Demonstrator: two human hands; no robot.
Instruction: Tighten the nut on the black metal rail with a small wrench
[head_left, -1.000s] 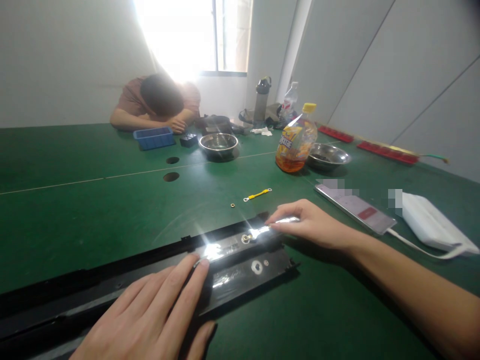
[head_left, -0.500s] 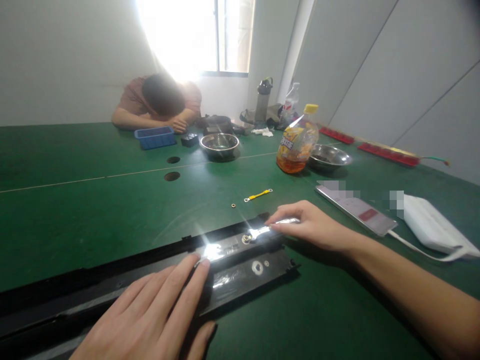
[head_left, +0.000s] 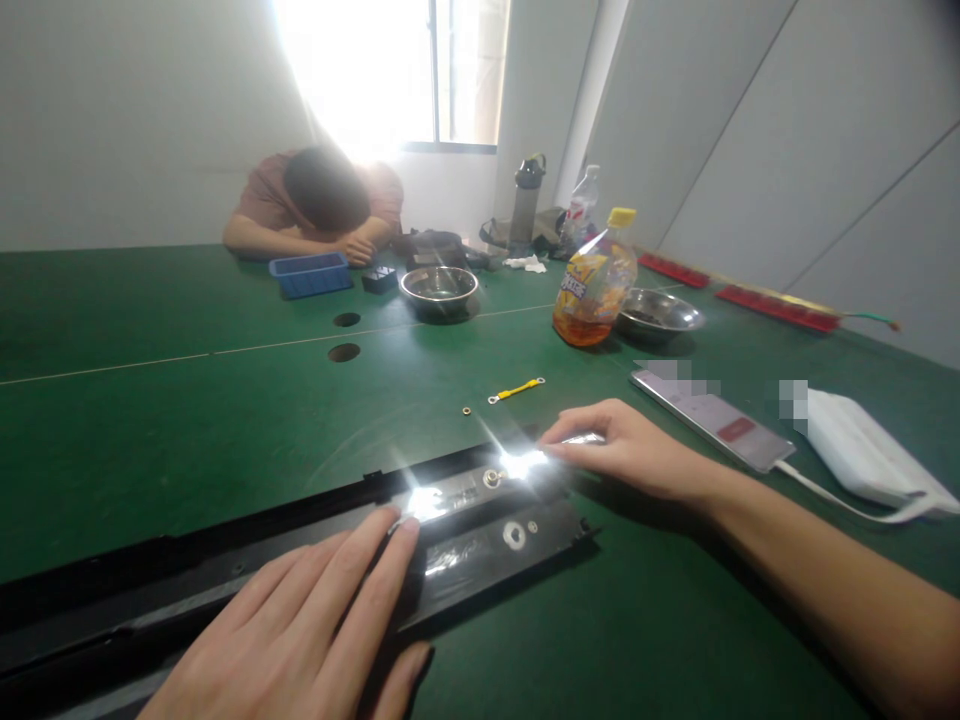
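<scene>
A long black metal channel (head_left: 480,575) lies across the table's front, running off to the left. My left hand (head_left: 300,610) rests flat on it with the fingers stretched out. Between thumb and fingers, my right hand (head_left: 622,450) pinches a shiny wrench (head_left: 523,462), held low over the channel's right end. Glare hides the wrench's head. Just left of it a nut on a stud (head_left: 491,479) stands in the channel; I cannot tell whether they touch. Behind the channel lie a short yellow wire with ring terminals (head_left: 517,391) and a small loose nut (head_left: 466,411).
A phone (head_left: 712,415) and a white power bank (head_left: 874,450), joined by a cable, lie right of my hand. Farther back stand a drink bottle (head_left: 592,285), metal bowls (head_left: 440,310) and a blue bin (head_left: 311,278). A person (head_left: 322,205) leans on the far edge.
The wrench has shifted slightly to the right of the nut on the stud, and its glare has grown. My left hand stays in place.
</scene>
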